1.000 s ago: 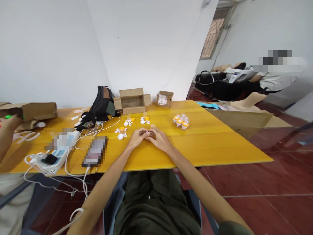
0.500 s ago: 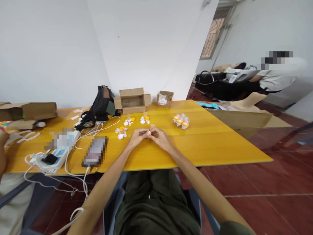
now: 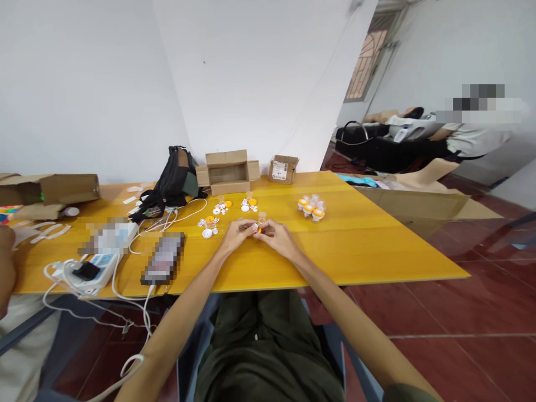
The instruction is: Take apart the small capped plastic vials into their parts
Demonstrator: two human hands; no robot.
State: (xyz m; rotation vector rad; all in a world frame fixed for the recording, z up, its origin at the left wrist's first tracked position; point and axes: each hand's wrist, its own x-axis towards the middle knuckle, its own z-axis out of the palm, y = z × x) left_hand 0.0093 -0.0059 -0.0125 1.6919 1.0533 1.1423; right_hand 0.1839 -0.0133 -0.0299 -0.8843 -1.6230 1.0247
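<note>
My left hand (image 3: 235,234) and my right hand (image 3: 277,237) meet over the yellow table (image 3: 355,245), fingers pinched together on a small orange and white part (image 3: 257,228). Just beyond them lie several loose white and orange small parts (image 3: 211,223) and more of them (image 3: 247,205) further back. To the right sits a cluster of finished orange-capped clear pieces (image 3: 311,206). Both forearms rest over the table's near edge.
A black backpack (image 3: 171,181), an open cardboard box (image 3: 226,172) and a smaller box (image 3: 283,168) stand at the back. A phone (image 3: 163,259), a power strip (image 3: 90,268) with white cables and another box (image 3: 50,190) lie left. Another person's arm (image 3: 6,262) shows at far left.
My fingers have shifted on the small part, which now shows orange and white between the fingertips. The other person's arm at far left has dropped lower.
</note>
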